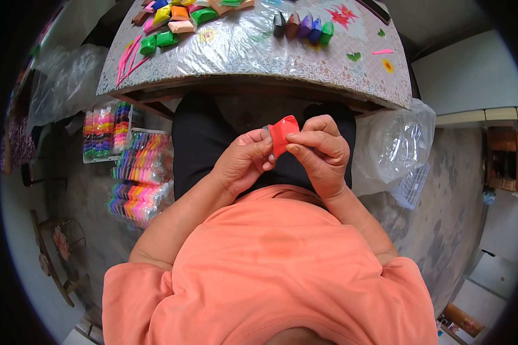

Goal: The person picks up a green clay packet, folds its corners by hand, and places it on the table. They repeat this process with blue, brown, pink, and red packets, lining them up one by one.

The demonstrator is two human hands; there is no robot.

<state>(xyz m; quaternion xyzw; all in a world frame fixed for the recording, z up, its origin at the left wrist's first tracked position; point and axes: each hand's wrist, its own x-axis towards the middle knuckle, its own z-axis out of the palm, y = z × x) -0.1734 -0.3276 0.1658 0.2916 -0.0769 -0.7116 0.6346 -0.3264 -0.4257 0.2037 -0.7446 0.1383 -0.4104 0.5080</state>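
Observation:
Between my two hands, above my lap, is a small red wrapped packet (280,134) with a clear film edge on its left side. My left hand (248,156) has its fingers closed on the packet's left edge. With thumb and forefinger my right hand (323,150) pinches the packet's right side. What is inside the wrapper cannot be seen. On the table (224,62) in front of me lie similar wrapped packets in many colours, a loose pile (178,16) at the left and a row of darker ones (303,29) near the middle.
Pink strips (130,60) lie at the table's left edge, and a dark phone-like object (374,10) at its far right. Trays of colourful packets (141,172) stand on the floor to my left. A clear plastic bag (400,141) rests over a basket (414,187) to my right.

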